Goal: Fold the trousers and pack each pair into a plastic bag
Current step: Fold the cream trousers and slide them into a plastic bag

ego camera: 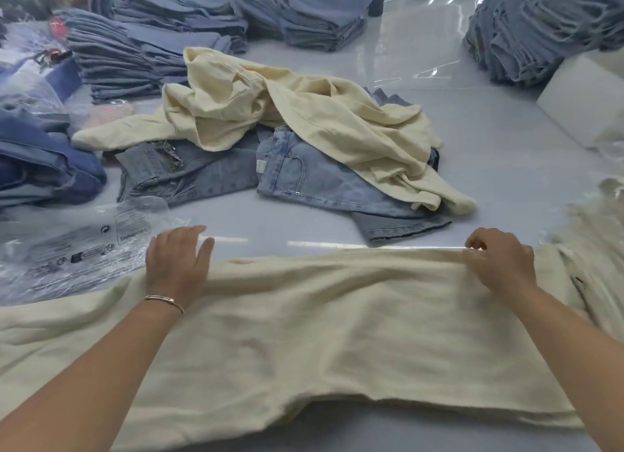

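A pair of cream trousers [337,333] lies spread flat across the near part of the table, running from left to right. My left hand [177,259] rests flat on its far edge at the left, fingers straight. My right hand [499,259] pinches the far edge of the same cloth at the right. A clear plastic bag [77,245] with printed warnings lies flat on the table just left of my left hand.
A loose heap of cream trousers [280,114] and light blue jeans [320,185] lies in the table's middle. Stacks of folded jeans [135,60] line the back and left; another stack [547,29] stands back right beside a white block [584,97].
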The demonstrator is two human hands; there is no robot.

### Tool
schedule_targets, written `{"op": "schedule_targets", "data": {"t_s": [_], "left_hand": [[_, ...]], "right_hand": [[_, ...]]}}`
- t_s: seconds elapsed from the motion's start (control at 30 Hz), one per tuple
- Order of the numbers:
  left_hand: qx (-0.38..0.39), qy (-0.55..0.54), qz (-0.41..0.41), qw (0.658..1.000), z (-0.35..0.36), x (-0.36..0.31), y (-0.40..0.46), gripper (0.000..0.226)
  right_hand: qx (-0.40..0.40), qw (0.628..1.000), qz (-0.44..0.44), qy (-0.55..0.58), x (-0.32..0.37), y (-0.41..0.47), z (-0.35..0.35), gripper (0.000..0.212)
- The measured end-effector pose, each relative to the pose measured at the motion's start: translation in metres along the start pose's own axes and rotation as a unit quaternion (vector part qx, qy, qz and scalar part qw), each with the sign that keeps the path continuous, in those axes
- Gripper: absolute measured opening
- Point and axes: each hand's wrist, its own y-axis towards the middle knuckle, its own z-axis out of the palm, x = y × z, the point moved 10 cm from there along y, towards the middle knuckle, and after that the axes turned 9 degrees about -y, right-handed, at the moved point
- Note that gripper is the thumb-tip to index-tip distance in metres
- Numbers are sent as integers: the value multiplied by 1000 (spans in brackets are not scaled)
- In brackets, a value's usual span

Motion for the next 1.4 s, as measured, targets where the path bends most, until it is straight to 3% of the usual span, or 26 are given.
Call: {"op": "schedule_targets", "data": {"t_s": [0.03, 0.1, 0.17, 0.2, 0.27, 0.33, 0.43, 0.5, 0.57, 0.67, 0.83, 1.0, 1.13, 1.3, 1.4], "left_hand": [[12, 9, 6, 1000, 1, 4, -4, 62], [113, 68, 0, 991, 27, 16, -19, 66], [211, 117, -25, 970, 56, 39, -38, 69], [225, 128, -42, 965, 61, 49, -40, 72], [179, 138, -84, 971, 53, 60, -32, 74], [87, 121, -112, 982, 33, 56, -22, 66], [-11, 8, -26, 1000, 11, -2, -27, 61], [10, -24, 89, 996, 14, -61, -52, 64], [75, -23, 149, 986, 32, -97, -86, 68], [171, -30, 72, 982, 54, -88, -130, 76], [195, -8, 6, 981, 63, -46, -163, 76], [207, 5, 11, 978, 61, -24, -153, 75], [218, 9, 26, 976, 61, -17, -151, 78], [227, 35, 45, 972, 53, -13, -162, 83], [221, 3, 36, 975, 47, -8, -170, 87]], "right_hand": [[13, 1000, -13, 11, 1, 0, 5, 6], [42, 997, -60, -30, 7, -2, 16, 13], [27, 992, -78, -95, 6, -1, 18, 18], [8, 990, -74, -121, 7, -1, 15, 18], [-45, 987, -56, -146, 9, -4, 10, 14], [-97, 990, -13, -98, 14, -15, 1, 17], [-165, 984, -56, 22, 55, -55, -14, 38], [-177, 968, -172, 46, 99, -102, -13, 47], [-143, 942, -295, 72, 130, -155, -1, 51], [-91, 915, -392, 37, 136, -215, 19, 58], [-115, 908, -397, -67, 110, -223, 23, 41], [-160, 902, -400, -25, 87, -220, -1, 52], [-167, 891, -422, -15, 76, -240, -6, 48], [-103, 889, -446, -4, 54, -272, 1, 48], [-46, 913, -403, -38, 16, -277, 3, 41]]}}
